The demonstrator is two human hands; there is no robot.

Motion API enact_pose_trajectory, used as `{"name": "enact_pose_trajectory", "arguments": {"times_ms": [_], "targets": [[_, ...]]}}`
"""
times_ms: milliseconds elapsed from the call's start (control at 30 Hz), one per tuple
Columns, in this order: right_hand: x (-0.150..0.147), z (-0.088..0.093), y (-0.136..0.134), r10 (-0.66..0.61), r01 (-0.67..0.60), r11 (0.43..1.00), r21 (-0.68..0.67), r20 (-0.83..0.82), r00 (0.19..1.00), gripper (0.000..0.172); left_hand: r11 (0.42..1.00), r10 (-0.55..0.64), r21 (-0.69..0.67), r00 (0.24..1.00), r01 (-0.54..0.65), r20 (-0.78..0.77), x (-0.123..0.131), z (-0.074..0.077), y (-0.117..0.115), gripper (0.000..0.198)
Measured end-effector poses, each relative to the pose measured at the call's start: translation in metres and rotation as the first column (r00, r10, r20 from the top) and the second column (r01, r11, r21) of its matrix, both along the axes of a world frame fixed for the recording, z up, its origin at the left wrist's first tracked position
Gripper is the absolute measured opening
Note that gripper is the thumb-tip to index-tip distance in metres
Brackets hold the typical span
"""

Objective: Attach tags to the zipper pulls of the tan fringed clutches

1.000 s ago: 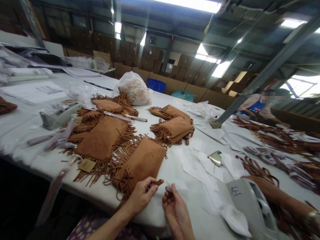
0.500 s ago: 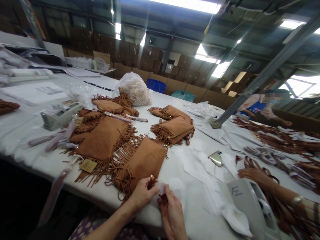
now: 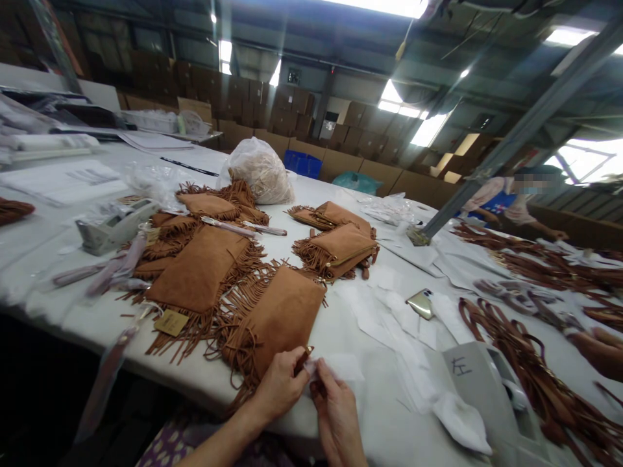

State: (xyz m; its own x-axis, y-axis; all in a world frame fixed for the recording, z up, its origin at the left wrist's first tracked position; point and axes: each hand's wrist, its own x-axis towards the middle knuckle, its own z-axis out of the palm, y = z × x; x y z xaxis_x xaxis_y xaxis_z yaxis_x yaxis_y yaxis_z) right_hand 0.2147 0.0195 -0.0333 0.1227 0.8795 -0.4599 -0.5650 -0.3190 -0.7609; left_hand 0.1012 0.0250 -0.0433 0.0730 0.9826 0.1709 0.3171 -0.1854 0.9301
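Observation:
My left hand (image 3: pixel 281 386) is closed at the table's front edge around a small brown leather piece (image 3: pixel 304 355) with a gold-coloured metal bit. Thumb and fingers of my right hand (image 3: pixel 337 405) pinch thin white tissue paper (image 3: pixel 314 371) right beside it; something brown shows under those fingers, mostly hidden. Just beyond my left hand lies a brown suede fringed bag (image 3: pixel 287 308). Another fringed bag (image 3: pixel 199 269), with a gold-coloured tag (image 3: pixel 171 322) at its corner, is to its left. A stack of similar bags (image 3: pixel 338 246) sits farther back.
White paper strips (image 3: pixel 403 353) and a phone (image 3: pixel 420 303) lie to the right. A grey tape dispenser (image 3: pixel 479 389) and brown straps (image 3: pixel 530 363) are beyond, near another person's hand (image 3: pixel 601 350). A second dispenser (image 3: pixel 117 227) stands left. A metal post (image 3: pixel 467 201) rises at the right.
The other person's hand at the right has moved away from behind the tape dispenser toward the right edge, baring the straps. My hands stay together, the brown piece and tissue slightly shifted.

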Motion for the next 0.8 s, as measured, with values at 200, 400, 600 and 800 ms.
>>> {"name": "enact_pose_trajectory", "arguments": {"times_ms": [200, 400, 600, 800], "targets": [[0.004, -0.005, -0.004, 0.036, -0.045, 0.997, 0.062, 0.143, 0.989, 0.042, 1.000, -0.006, -0.012, 0.992, 0.005, -0.128, 0.001, -0.006, 0.000, 0.016], [0.008, -0.007, -0.002, -0.057, 0.049, 0.998, 0.045, 0.190, 0.980, 0.044, 0.999, -0.044, -0.031, 0.986, 0.039, -0.162, -0.003, -0.006, -0.001, 0.014], [0.015, 0.006, 0.004, -0.181, 0.182, 0.983, -0.037, 0.029, 0.983, 0.041, 0.996, -0.093, -0.013, 0.996, 0.093, -0.002, -0.008, -0.003, -0.004, 0.030], [0.019, 0.009, 0.005, -0.149, 0.149, 0.988, -0.031, 0.000, 0.989, 0.036, 0.995, -0.082, 0.046, 0.995, 0.084, -0.048, -0.007, -0.005, -0.005, 0.032]]}}
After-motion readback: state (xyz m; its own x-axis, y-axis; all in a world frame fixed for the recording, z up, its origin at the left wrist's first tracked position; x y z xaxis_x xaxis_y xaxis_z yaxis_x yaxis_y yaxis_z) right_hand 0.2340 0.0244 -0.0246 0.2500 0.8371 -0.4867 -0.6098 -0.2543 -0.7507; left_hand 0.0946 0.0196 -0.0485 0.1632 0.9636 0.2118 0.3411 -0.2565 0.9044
